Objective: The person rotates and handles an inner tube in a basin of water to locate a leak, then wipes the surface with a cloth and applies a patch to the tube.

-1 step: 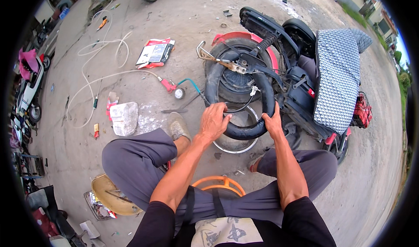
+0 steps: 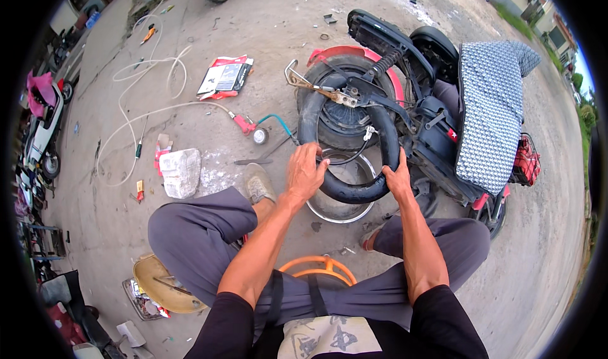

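Since the earlier frame, the left hand (image 2: pixel 306 173) has slid slightly up and to the left along the black inner tube (image 2: pixel 356 192); the right hand (image 2: pixel 397 178) has shifted only a little, and the tube looks nearly unmoved. The left fingers curl over the tube's lower left side, thumb toward the ring's inside. The right fingers grip its lower right side, pointing away from the person.

The tube is a ring, seen slightly longer from near to far than across, so its long axis runs away from the person. Its near curve hangs over a metal basin (image 2: pixel 342 221); its far part passes under a dark metal arm (image 2: pixel 392 107) beside the scooter's wheel (image 2: pixel 335 115). A silver fitting (image 2: pixel 369 131) sits at the ring's right inner side, and a thin black hose (image 2: pixel 356 153) bends from it toward the left hand. A round gauge (image 2: pixel 259 136) lies on the ground to the left.
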Tool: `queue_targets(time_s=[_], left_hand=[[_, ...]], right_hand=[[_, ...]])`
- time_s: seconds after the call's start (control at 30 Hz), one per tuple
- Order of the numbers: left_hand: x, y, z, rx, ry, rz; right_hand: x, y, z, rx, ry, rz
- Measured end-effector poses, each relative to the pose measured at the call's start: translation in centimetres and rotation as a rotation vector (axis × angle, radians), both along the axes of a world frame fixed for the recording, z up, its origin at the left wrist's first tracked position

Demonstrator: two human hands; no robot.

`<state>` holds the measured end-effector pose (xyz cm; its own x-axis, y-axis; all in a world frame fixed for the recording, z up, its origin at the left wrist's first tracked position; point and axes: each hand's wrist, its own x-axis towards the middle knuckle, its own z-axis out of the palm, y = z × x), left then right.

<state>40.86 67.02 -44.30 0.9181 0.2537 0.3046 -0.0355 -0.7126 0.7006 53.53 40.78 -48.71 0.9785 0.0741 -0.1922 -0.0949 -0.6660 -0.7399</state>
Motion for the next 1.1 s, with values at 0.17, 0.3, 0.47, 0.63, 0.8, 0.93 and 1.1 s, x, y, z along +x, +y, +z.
queue_targets(time_s=[0.17,0.3,0.47,0.63,0.8,0.93,1.1], left_hand=[[3.2,5.1,-1.6,-0.063,-0.001,0.232],[8.2,6.3,-2.0,-0.085,0.073,0.184],[12.2,5.8,-2.8,-0.076,0.447,0.223],[12.7,6.5,-2.6,-0.07,0.627,0.234],[10.5,5.6,-4.4,0.001,0.472,0.226],[9.3,2.5,-4.8,-0.067,0.525,0.216],[9.3,4.5,-6.7,-0.101,0.546,0.163]], right_hand=[[0.7,-0.4,1.0,-0.058,0.017,0.049],[0.1,0.2,0.4,0.033,-0.011,0.079],[-1.6,1.4,1.7,0.091,0.075,0.073],[-2.0,3.3,-0.9,0.076,0.09,0.118],[1.2,2.8,-1.9,-0.033,0.064,0.149],[2.7,-0.8,-1.0,-0.066,-0.018,0.12],[0.9,1.5,1.4,-0.147,-0.012,0.126]])
